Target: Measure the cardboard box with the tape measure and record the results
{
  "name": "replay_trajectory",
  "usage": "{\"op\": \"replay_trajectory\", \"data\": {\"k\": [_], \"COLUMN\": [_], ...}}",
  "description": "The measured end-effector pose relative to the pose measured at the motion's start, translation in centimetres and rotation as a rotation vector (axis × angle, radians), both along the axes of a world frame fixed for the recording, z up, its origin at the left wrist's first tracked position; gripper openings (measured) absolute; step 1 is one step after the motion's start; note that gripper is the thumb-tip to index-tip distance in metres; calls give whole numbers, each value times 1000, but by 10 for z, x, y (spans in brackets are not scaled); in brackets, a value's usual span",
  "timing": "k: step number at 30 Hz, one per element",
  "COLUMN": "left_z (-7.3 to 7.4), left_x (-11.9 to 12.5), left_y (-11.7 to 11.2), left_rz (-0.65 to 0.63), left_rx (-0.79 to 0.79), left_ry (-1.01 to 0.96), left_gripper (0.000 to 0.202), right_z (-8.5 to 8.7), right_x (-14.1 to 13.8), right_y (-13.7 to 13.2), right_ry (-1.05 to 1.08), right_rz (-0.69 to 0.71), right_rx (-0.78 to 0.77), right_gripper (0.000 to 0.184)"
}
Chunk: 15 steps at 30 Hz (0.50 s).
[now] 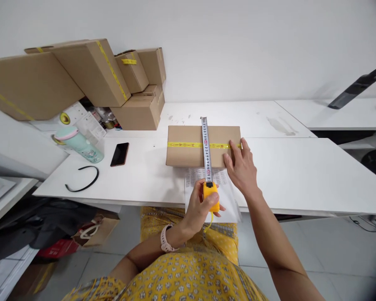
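A closed cardboard box with a strip of yellow tape lies on the white desk in front of me. My left hand is closed around a yellow tape measure, just this side of the box. Its blade is pulled out across the top of the box, the far tip reaching slightly past the back edge. On the box's right end, my right hand rests with fingers spread. Partly under the box and tape measure is a printed sheet of paper.
To the left stand several stacked cardboard boxes, a mint-green bottle, a phone and a black headband. A dark, slanted object stands at the far right. The desk's front edge runs close to my lap.
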<state>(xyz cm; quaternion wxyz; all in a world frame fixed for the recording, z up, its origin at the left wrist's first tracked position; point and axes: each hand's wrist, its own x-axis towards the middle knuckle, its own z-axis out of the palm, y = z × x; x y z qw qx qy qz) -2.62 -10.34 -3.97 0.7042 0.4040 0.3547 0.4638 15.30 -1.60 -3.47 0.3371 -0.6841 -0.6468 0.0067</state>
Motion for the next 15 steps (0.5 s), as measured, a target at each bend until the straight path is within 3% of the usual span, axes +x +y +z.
{"op": "replay_trajectory", "data": {"k": [2, 5, 11, 15], "left_z": [-3, -6, -2, 6], "left_x": [-4, -8, -13, -13], "left_y": [-3, -4, 6, 15], "left_rz": [-13, -9, -2, -7], "left_rx": [-18, -37, -62, -66], "left_ry": [16, 38, 42, 43], "left_gripper": [61, 62, 58, 57], "right_z": [7, 24, 58, 68], "right_x": [-1, 3, 15, 12], "right_y": [0, 21, 104, 158], "right_ry": [-72, -201, -255, -228], "right_rz": [-11, 43, 202, 240], "right_rx": [50, 91, 19, -70], "right_gripper": [63, 58, 47, 50]}}
